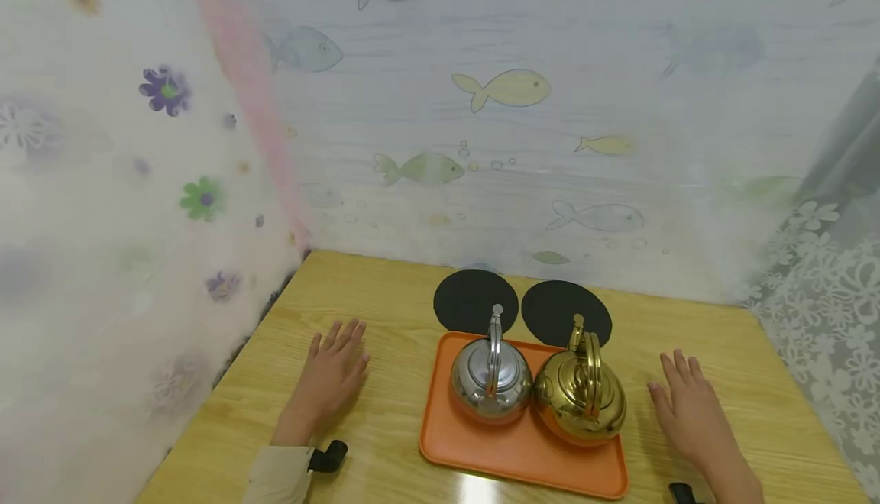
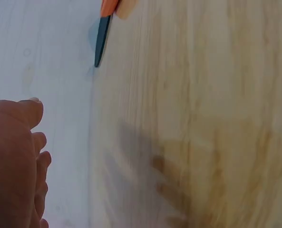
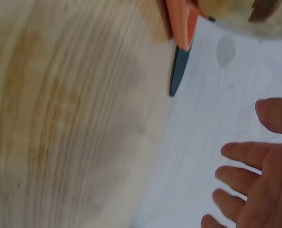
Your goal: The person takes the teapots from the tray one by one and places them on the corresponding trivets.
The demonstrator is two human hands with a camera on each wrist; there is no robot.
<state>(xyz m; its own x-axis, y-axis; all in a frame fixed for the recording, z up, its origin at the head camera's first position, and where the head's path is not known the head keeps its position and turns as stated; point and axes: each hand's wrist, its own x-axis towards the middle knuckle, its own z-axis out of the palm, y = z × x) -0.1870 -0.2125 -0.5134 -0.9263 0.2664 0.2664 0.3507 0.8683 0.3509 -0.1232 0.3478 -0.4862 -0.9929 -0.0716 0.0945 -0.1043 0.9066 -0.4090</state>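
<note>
We see the left hand (image 1: 330, 378) resting palm down on the table (image 1: 385, 443), fingers straight and spread, holding nothing. The right hand (image 1: 687, 412) lies the same way on the opposite side, fingers extended and slightly apart, also holding nothing. The two hands are well apart, with the tray (image 1: 522, 454) between them; neither hand touches it.

The orange tray sits flat on the table and carries two kettles side by side. We identify the silver kettle (image 1: 491, 382) on the left half and the gold kettle (image 1: 580, 397) on the right half; their bodies are touching or just short of it, and we cannot tell which. Each kettle stands upright with its handle raised. The gold kettle is the nearest thing to the right hand; the silver kettle is nearer the left hand but farther from it.

Behind the tray we see two black round mats (image 1: 474, 298) flat on the table, just beside each other, their near edges hidden by the tray and kettles.

In the left wrist view, the fingers (image 2: 17, 156) show at the lower left, with a tray corner (image 2: 107, 5) at the top. In the right wrist view, the fingers (image 3: 255, 166) show spread, with the tray edge (image 3: 181, 23) above.

A fish-patterned sheet (image 1: 550, 107) backs the table; floral sheets hang at both sides.
</note>
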